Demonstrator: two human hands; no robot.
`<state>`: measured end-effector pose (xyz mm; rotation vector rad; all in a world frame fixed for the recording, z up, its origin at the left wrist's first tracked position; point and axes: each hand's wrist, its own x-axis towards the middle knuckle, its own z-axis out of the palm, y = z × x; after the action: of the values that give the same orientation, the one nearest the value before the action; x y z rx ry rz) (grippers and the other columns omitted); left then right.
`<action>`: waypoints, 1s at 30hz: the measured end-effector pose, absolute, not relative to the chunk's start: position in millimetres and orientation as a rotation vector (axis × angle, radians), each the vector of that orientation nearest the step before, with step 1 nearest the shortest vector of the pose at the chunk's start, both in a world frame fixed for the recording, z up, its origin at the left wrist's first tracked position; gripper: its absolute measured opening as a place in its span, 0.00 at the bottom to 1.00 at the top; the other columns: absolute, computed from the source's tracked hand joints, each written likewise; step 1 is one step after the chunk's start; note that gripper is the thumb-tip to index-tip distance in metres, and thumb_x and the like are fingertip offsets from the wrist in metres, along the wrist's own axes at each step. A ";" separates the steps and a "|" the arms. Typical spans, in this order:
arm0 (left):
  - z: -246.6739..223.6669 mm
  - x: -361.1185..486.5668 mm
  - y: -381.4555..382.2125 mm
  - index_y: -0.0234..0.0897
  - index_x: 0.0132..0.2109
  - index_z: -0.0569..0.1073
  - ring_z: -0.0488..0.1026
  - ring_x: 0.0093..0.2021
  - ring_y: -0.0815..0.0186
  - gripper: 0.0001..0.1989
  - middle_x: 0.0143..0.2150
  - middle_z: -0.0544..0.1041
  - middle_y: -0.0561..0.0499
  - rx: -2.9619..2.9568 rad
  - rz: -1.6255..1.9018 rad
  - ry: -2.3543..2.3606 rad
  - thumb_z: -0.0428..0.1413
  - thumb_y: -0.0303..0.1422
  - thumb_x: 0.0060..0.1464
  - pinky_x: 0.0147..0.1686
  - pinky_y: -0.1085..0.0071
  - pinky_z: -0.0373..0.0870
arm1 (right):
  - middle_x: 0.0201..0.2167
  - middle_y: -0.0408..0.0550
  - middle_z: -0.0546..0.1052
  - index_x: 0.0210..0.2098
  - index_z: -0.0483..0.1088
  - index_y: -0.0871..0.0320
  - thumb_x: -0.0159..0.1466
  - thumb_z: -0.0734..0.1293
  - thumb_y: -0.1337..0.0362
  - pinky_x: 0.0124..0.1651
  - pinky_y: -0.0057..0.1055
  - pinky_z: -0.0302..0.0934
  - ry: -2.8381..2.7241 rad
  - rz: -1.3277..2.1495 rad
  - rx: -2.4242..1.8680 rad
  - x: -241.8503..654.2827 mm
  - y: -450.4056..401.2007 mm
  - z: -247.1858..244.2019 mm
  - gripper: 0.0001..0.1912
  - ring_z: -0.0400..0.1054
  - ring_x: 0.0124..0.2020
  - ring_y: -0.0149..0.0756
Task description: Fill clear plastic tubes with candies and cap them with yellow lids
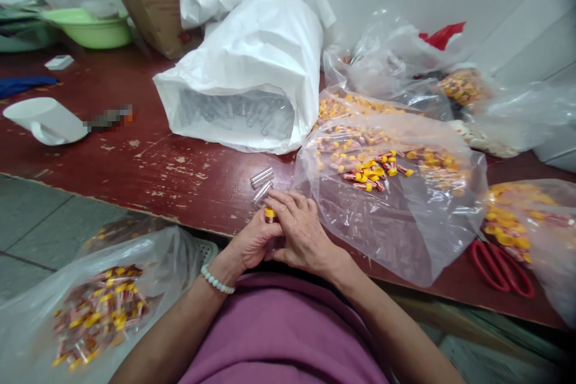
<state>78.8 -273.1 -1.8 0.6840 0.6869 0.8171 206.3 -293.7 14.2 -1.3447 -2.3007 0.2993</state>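
Note:
Near the table's front edge, my left hand (254, 239) is closed around a small piece with a yellow cap (270, 214). My right hand (300, 229) lies over it, its fingers bent against the left fingers; what its fingertips hold, if anything, is hidden. Just beyond my hands, clear tubes (261, 178) rest on the red table (180, 177). An open white sack (252, 54) behind them holds many clear tubes. To the right, yellow-capped pieces with red-and-white wrapping (375, 173) spill in the mouth of a clear plastic bag (405, 240).
A clear bag (166, 252) of capped pieces sits at the lower left. Red-handled scissors (501, 267) and another bag of capped pieces (506, 225) are at the right. A white mug (49, 123), green basin (94, 30) and cardboard box (148, 0) stand at the left.

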 end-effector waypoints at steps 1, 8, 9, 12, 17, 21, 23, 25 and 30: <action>-2.7 79.9 -273.8 0.35 0.43 0.73 0.72 0.43 0.64 0.21 0.41 0.76 0.51 0.689 0.823 0.695 0.59 0.18 0.38 0.44 0.69 0.67 | 0.61 0.55 0.62 0.57 0.59 0.60 0.45 0.74 0.55 0.55 0.48 0.49 -2.286 0.282 -1.334 205.6 -293.4 10.4 0.43 0.52 0.59 0.52; -5.2 78.2 -273.5 0.34 0.39 0.72 0.71 0.35 0.69 0.19 0.34 0.75 0.54 0.741 0.759 0.726 0.56 0.17 0.36 0.38 0.72 0.67 | 0.53 0.52 0.72 0.49 0.67 0.59 0.45 0.69 0.55 0.54 0.44 0.49 -2.201 0.227 -1.193 207.2 -289.2 -1.0 0.32 0.59 0.54 0.48; -4.5 78.1 -273.8 0.34 0.39 0.72 0.71 0.35 0.69 0.19 0.34 0.75 0.54 0.745 0.756 0.722 0.57 0.17 0.36 0.39 0.72 0.67 | 0.52 0.52 0.72 0.49 0.67 0.59 0.46 0.69 0.54 0.53 0.44 0.49 -2.197 0.230 -1.194 206.6 -289.5 -0.7 0.32 0.60 0.54 0.48; -2.0 79.2 -275.9 0.35 0.38 0.73 0.72 0.36 0.68 0.21 0.36 0.76 0.54 0.719 0.751 0.743 0.57 0.16 0.33 0.40 0.72 0.68 | 0.53 0.51 0.71 0.50 0.66 0.58 0.46 0.69 0.54 0.54 0.44 0.50 -2.210 0.238 -1.237 203.9 -294.5 3.9 0.33 0.59 0.55 0.48; -0.6 78.0 -275.3 0.36 0.44 0.72 0.74 0.37 0.66 0.21 0.40 0.75 0.51 0.680 0.703 0.731 0.62 0.20 0.39 0.38 0.70 0.72 | 0.62 0.54 0.60 0.59 0.58 0.57 0.51 0.70 0.51 0.57 0.46 0.51 -2.205 0.181 -1.291 226.3 -302.7 21.2 0.39 0.53 0.60 0.49; 0.3 72.8 -269.0 0.40 0.49 0.69 0.75 0.32 0.62 0.22 0.43 0.72 0.49 0.728 0.615 0.722 0.62 0.29 0.45 0.25 0.67 0.74 | 0.47 0.52 0.72 0.49 0.67 0.55 0.64 0.61 0.60 0.53 0.41 0.57 -1.746 -0.007 -1.595 295.9 -286.9 16.7 0.15 0.63 0.51 0.41; 1.7 72.2 -267.8 0.41 0.49 0.68 0.76 0.33 0.62 0.22 0.45 0.72 0.48 0.738 0.638 0.730 0.63 0.29 0.46 0.25 0.67 0.74 | 0.41 0.52 0.74 0.42 0.71 0.56 0.63 0.61 0.64 0.51 0.41 0.58 -1.696 -0.109 -1.854 334.0 -272.8 1.3 0.10 0.65 0.45 0.42; 3.2 73.3 -268.6 0.40 0.49 0.68 0.75 0.33 0.64 0.23 0.46 0.72 0.48 0.752 0.653 0.739 0.63 0.29 0.45 0.27 0.67 0.75 | 0.38 0.54 0.74 0.38 0.72 0.58 0.62 0.61 0.65 0.50 0.44 0.57 -1.679 -0.165 -2.000 361.9 -260.4 -17.7 0.09 0.64 0.44 0.45; 2.1 76.8 -272.6 0.36 0.47 0.70 0.74 0.31 0.68 0.23 0.41 0.74 0.47 0.817 0.649 0.801 0.65 0.28 0.42 0.23 0.77 0.69 | 0.36 0.57 0.73 0.36 0.71 0.61 0.64 0.60 0.63 0.48 0.46 0.58 -1.680 -0.136 -2.004 373.8 -256.2 -34.1 0.11 0.64 0.42 0.46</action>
<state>76.8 -272.6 2.1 0.8167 0.8009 0.6495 373.8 -256.2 -34.1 -2.0040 -1.6795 -0.1362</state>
